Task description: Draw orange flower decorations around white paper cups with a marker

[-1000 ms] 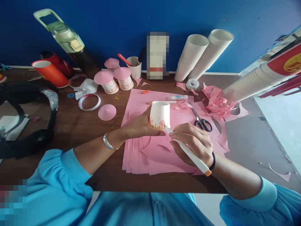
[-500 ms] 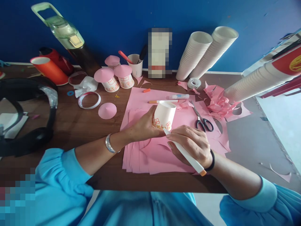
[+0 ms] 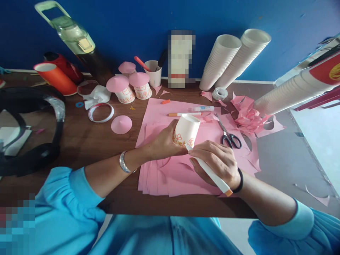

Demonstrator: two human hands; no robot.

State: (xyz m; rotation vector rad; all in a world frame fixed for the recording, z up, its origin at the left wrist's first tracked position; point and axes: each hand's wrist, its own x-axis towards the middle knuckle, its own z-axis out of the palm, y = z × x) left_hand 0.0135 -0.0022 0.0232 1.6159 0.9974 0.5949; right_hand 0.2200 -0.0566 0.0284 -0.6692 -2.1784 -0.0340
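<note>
Pink paper sheets [image 3: 156,177] lie layered across the centre of the frame, beneath both hands. Two stacks of white paper cups [image 3: 220,60] lean against the blue wall at upper right, their visible sides undecorated. Left of upper centre stand three cone-topped cups [image 3: 125,95]; the front two bear drawn flowers and window-like lines, while the rear one is mostly hidden.

At the centre, the right hand [image 3: 217,161] pinches a white marker between thumb and fingers. Beside it, the left hand [image 3: 167,141] grasps a paper cup from the side, its fingers largely hidden behind the wall. This paper cup [image 3: 186,130], just right of centre, appears upside down and tilts slightly. Red flowers and yellowish marks run round its visible lower band; the wall above is blank, with neither window lines nor cone. The white marker [image 3: 212,174] slants toward that lower edge, but whether its tip touches is unclear.

Black-handled scissors [image 3: 225,136] lie right of centre. One loose pink cone [image 3: 121,124] rests left of the sheets, already shaped. Smallest, an orange-red cap [image 3: 166,102] sits above centre.
</note>
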